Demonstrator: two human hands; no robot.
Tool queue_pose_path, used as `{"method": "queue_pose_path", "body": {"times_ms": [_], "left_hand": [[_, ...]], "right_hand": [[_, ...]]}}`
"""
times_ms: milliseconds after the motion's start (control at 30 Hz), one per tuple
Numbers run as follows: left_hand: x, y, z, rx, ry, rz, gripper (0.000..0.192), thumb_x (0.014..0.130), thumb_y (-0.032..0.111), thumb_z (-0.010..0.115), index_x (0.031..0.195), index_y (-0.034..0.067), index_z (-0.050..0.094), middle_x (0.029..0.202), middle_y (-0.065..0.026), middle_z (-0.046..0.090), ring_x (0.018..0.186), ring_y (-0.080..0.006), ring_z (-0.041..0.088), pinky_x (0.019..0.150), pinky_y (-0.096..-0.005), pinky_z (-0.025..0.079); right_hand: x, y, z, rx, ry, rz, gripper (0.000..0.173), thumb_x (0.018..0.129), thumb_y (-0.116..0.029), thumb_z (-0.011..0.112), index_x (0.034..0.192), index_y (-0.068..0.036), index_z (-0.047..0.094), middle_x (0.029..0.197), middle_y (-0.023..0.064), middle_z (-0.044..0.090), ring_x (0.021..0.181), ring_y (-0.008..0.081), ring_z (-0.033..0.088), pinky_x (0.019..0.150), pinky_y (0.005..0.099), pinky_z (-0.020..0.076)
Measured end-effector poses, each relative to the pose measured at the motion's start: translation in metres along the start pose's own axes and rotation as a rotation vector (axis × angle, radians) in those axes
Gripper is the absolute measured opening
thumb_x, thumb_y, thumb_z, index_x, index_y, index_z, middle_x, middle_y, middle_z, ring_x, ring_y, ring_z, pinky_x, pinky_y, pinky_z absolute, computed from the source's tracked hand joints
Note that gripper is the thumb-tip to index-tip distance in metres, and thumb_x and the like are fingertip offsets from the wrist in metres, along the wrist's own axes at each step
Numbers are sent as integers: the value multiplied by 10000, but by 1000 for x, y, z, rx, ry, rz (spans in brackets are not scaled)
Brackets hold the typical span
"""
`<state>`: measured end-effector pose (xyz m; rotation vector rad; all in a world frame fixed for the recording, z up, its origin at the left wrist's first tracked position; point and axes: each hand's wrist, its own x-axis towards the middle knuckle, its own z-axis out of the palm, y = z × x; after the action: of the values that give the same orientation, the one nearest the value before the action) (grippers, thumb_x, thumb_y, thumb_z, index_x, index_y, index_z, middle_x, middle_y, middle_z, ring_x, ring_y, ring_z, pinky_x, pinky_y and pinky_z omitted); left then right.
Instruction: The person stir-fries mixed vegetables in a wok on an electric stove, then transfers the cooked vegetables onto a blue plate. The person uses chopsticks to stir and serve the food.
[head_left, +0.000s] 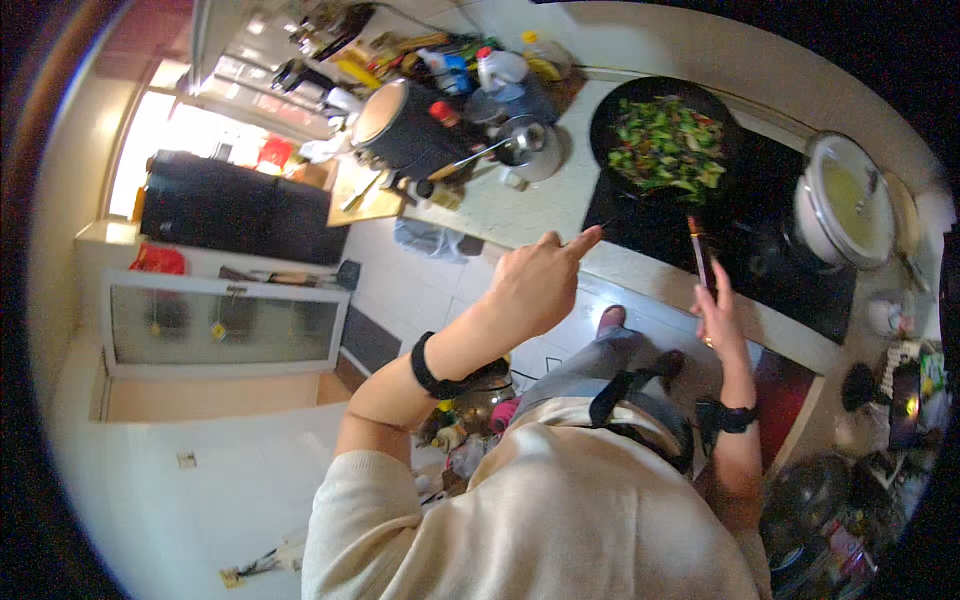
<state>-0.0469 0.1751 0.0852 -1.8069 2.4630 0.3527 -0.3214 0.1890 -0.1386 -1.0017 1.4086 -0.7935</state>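
A dark wok (602, 127) filled with chopped green vegetables (664, 150) rests on the black cooktop (772, 180). My left hand (536, 285) is curled at the counter's front edge, its thumb pointing at the wok. A thin dark length, apparently the wok's handle, shows beyond that thumb; the rest is hidden by the fingers or lost against the cooktop. My right hand (720, 311) grips a cooking utensil by its brown handle (700, 255). The utensil's far end cannot be made out near the wok's lower rim.
Right of the wok stands a light-coloured pot (814, 214) of pale liquid. To its left are a metal pot (544, 161) with a ladle (480, 155), a tall stockpot (420, 131) and several bottles (501, 69). Cluttered dishes (810, 495) lie at my right.
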Motion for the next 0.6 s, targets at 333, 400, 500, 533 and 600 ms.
{"method": "queue_pose_path", "body": {"times_ms": [333,400,500,533,600], "left_hand": [[116,6,35,346,94,69,452,938,97,541,1385,158,519,1121,-168,554,763,-320,706,627,-401,592],[121,-10,6,459,130,62,373,949,169,556,1317,183,614,1096,-156,591,782,-296,711,627,-400,596],[150,-44,-46,520,263,155,241,942,223,550,959,87,748,835,-178,705,735,-321,726,603,-421,597],[166,-60,-61,403,229,148,260,917,222,562,811,73,747,798,-182,726,746,-319,739,609,-439,599],[208,-91,-70,530,78,214,244,895,205,587,805,34,737,865,-188,740,800,-354,739,663,-455,606]], "right_hand": [[-9,-14,5,-60,13,47,621,1021,-304,551,1571,-287,262,748,64,600,470,168,551,462,339,498],[-10,-16,6,-39,28,61,611,1034,-250,541,1580,-282,268,769,59,584,435,117,509,389,280,436],[-10,-16,5,-18,28,75,623,1030,-253,550,1582,-284,263,768,57,579,434,115,507,388,277,434],[-10,-17,6,-6,30,79,623,1027,-263,559,1580,-281,275,762,54,579,436,114,507,395,279,441],[-11,-17,4,-24,40,56,631,1012,-256,580,1572,-280,291,753,54,594,471,136,532,436,308,472]]}}
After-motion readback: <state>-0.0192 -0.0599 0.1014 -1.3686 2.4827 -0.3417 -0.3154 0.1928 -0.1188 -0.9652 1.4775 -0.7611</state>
